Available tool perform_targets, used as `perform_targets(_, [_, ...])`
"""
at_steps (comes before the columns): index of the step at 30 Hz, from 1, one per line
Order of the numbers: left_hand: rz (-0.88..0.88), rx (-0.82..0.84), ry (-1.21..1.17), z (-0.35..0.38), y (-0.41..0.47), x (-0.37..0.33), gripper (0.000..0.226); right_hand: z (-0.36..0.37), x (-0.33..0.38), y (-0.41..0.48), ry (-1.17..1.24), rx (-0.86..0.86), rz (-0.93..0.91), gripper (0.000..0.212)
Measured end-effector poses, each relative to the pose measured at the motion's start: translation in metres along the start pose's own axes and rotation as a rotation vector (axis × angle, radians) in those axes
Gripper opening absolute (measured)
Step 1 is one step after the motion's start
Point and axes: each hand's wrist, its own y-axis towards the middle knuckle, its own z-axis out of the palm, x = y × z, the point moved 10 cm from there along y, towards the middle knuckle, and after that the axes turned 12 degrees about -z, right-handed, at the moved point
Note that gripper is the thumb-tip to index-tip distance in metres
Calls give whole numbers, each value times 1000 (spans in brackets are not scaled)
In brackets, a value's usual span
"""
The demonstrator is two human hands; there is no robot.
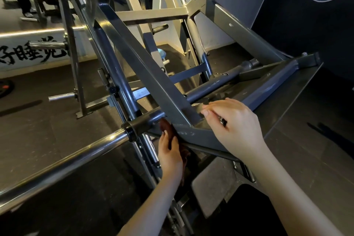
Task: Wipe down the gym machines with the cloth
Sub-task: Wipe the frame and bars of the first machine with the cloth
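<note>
The big grey-painted steel gym machine (pixel 145 74) fills the view. Its diagonal beam comes down to a welded corner directly under the right hand. The dark flat steel platform (pixel 287 101) stretches away beyond that hand. The long chrome bar (pixel 67 161) with its black collar (pixel 132 128) runs out to the left of the left hand.

The right hand (pixel 233 126) rests on top of the frame corner with its fingers loosely bent and gripping nothing. A small dark shiny thing at the fingers looks like a ring, though that is unclear. The left hand (pixel 169 153) reaches up from below and holds the dark reddish-brown cloth (pixel 166 126). It presses the cloth against the lower edge of the frame, just beside the collar, and a loose tail hangs down past the wrist.

The step in hand seems to be wiping the underside of this corner joint. To do it well:
- keep the right hand steady as a brace;
- keep the cloth flat under the fingers and draw it along the edge in one direction;
- work it into the weld and round the collar, where grime likely gathers;
- gather the tail so it does not snag on the bar.
</note>
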Motion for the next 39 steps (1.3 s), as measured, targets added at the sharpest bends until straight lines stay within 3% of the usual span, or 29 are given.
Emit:
perform_targets(8, [-75, -85, 12, -12, 38, -22, 41, -3, -3, 0, 50, -26, 27, 37])
perform_targets(15, [59, -26, 47, -4, 4, -14, 42, -4, -5, -1, 36, -41, 31, 38])
perform_targets(20, [-38, -31, 14, -2, 13, -15, 42, -3, -5, -2, 27, -39, 30, 39])
perform_targets(24, [193, 113, 57, 12, -43, -15, 33, -2, -8, -2, 29, -44, 43, 40])
perform_targets(26, [230, 56, 86, 5, -34, -21, 34, -1, -6, -2, 20, -38, 36, 40])
perform_targets(31, [135, -130, 164, -10, 4, -32, 33, -1, -7, -3, 14, -27, 50, 44])
perform_targets(36, [504, 39, 332, 16, -81, -35, 32, -3, -10, -5, 21, -51, 64, 40])
perform_targets(39, [587, -12, 392, 12, -68, -42, 31, -2, -10, -6, 34, -42, 75, 40])
